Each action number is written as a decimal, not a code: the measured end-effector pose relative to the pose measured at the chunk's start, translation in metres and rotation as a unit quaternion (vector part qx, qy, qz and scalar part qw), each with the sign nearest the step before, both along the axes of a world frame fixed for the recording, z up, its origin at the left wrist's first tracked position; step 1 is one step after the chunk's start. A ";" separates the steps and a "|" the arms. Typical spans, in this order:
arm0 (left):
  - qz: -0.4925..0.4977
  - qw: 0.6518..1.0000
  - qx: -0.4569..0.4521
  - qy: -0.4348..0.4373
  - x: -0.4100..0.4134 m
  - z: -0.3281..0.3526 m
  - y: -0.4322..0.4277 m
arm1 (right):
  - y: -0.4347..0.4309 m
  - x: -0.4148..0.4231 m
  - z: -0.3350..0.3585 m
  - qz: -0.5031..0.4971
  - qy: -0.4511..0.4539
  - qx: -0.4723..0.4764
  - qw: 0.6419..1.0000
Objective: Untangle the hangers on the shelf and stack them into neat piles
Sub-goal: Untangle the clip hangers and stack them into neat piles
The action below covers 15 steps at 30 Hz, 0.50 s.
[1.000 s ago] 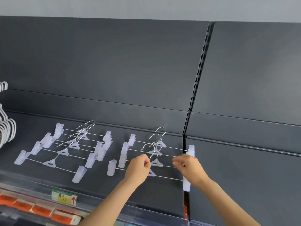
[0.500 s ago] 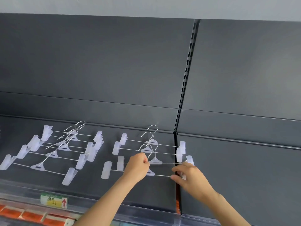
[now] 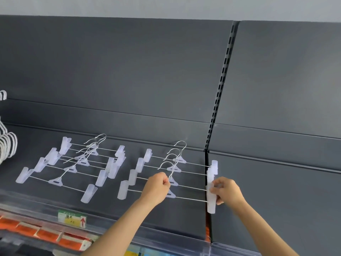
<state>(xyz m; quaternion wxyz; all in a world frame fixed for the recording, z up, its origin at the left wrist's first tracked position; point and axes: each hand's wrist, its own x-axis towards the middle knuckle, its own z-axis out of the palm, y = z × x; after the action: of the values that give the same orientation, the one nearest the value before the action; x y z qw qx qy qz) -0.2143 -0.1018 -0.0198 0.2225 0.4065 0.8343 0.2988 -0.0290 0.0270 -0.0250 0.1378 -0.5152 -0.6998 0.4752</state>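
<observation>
My left hand [image 3: 156,187] is curled into a loose fist, with the fingertips pinching the thin wire neck of the nearest hanger [image 3: 122,190] just below its hook. My right hand [image 3: 227,191] pinches the clear plastic clip [image 3: 211,202] at that hanger's right end between thumb and fingers. This clip sits right over the seam where two sections of the dark grey shelf [image 3: 184,215] meet.

That hanger lies flat at the front of the right group [image 3: 173,169], which is four clip hangers set one behind another. Their bars run roughly parallel and their hooks all point toward the back panel.

To the left, well apart from my hands, a second group of clip hangers [image 3: 73,163] lies on the same shelf. It is looser, with the hooks crossing one another and the clips overlapping.

A bunch of white hangers [image 3: 8,146] shows at the far left edge. Below the shelf's clear front lip are a price label [image 3: 72,218] with a red arrow and a row of orange packets [image 3: 46,234].
</observation>
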 end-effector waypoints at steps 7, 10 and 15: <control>-0.017 1.000 0.010 -0.010 -0.003 0.004 0.000 | 0.001 -0.010 0.002 -0.024 -0.008 0.026 0.999; -0.023 1.000 0.011 -0.012 0.000 0.003 0.004 | -0.003 -0.005 0.006 -0.020 -0.029 0.077 0.996; -0.041 0.998 0.016 -0.037 0.009 -0.003 0.011 | -0.028 0.010 0.008 0.121 -0.104 0.271 0.949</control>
<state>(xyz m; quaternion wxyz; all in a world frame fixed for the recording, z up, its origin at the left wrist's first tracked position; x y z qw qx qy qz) -0.2055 -0.0908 -0.0225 0.2587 0.4323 0.8033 0.3178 -0.0195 -0.0010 -0.0171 0.1404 -0.4161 -0.8699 0.2246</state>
